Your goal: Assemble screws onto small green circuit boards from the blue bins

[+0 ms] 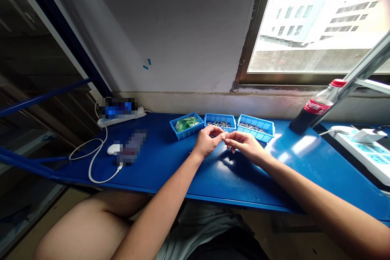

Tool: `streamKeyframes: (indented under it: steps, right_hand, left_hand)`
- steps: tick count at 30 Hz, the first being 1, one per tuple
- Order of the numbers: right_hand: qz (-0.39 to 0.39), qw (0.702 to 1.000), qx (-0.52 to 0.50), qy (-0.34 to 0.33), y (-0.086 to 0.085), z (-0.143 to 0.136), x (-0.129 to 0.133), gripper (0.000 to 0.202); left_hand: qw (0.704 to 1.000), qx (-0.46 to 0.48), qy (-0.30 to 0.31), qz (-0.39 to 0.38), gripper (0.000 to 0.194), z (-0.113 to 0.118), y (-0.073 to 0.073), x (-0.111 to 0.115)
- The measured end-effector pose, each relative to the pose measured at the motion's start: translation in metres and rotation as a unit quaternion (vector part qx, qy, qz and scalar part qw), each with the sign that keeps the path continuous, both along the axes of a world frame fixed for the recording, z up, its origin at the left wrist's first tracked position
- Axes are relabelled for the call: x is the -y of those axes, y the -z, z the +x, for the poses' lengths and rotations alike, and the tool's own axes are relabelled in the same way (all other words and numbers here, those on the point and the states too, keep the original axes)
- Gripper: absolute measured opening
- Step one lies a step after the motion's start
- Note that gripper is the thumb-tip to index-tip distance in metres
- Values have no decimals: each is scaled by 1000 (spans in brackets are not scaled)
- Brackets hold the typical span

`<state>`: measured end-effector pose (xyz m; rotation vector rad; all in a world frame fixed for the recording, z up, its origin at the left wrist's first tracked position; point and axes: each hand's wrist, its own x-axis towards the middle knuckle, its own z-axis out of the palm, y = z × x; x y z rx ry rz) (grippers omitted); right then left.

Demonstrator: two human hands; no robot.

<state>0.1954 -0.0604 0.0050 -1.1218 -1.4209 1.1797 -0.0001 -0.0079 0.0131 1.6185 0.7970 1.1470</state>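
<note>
One head-worn camera looks forward and down over the blue table (164, 166), fairly near the left hand (208, 141) and right hand (246, 145), just below mid-frame. The wearer's lap (204, 231) fills the bottom centre, the wall (183, 24) the top centre, the window (313, 28) the upper right.

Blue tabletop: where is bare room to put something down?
Free: the tabletop between the pixelated object and left hand; also between right forearm, cola bottle and white power strip. Crowded: behind the hands, with three blue bins side by side.
</note>
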Motion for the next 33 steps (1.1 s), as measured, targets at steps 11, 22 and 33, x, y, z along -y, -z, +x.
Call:
streamKeyframes:
  steps: [11, 22, 33]
  right_hand:
    - [22, 999, 0, -27, -3, -1, 2, 49]
    - [40, 999, 11, 19, -3, 0, -1, 49]
    - [77, 994, 39, 64, 2, 4, -3, 43]
  left_hand:
    - [1000, 8, 6, -12, 31, 0, 11, -8]
    - [999, -18, 36, -1, 30, 0, 8, -6]
    - [998, -42, 44, 35, 19, 0, 12, -6]
